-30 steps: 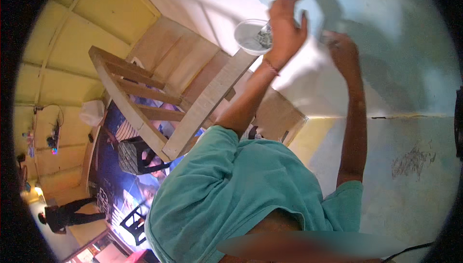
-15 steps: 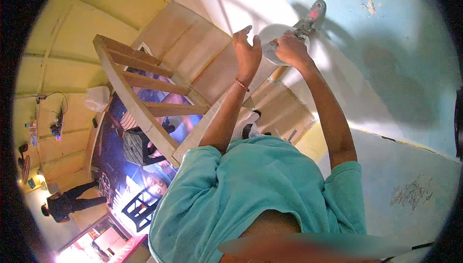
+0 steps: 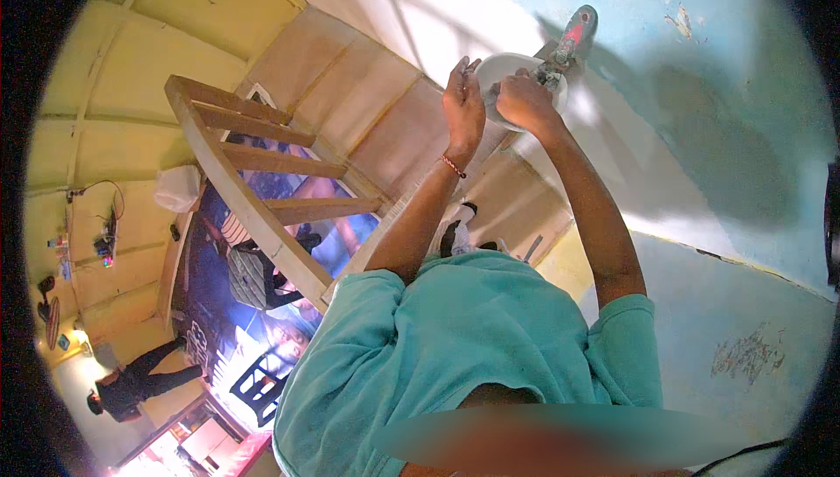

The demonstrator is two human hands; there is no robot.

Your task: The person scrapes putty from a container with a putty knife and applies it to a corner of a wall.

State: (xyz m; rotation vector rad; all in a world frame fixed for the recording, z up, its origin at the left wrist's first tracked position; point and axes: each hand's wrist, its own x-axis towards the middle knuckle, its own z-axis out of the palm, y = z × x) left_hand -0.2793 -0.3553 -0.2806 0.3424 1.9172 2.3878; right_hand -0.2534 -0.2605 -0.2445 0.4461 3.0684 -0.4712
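A white bowl [image 3: 503, 66] is in front of me near the wall, its inside partly hidden by my hands. My right hand [image 3: 527, 102] is closed at the bowl's mouth; what its fingers pinch, if anything, is hidden. Just beyond that hand, a tool with a grey and red handle [image 3: 575, 35], like a putty knife, lies across the bowl's far right rim, smeared with grey material. My left hand [image 3: 464, 109] is raised at the bowl's left edge, fingers stretched upward with dark smears on them. I cannot tell whether it touches the rim.
A pale blue and white wall [image 3: 700, 109] with peeled patches rises at the right. To the left stands a wooden ladder-like frame [image 3: 254, 206]. Far below are a dark chair [image 3: 258, 389] and a person in dark clothes [image 3: 131, 381].
My left hand has moved right and slightly down, closer to the bowl, with its fingers now more together. The bowl, tool and right hand have shifted slightly down.
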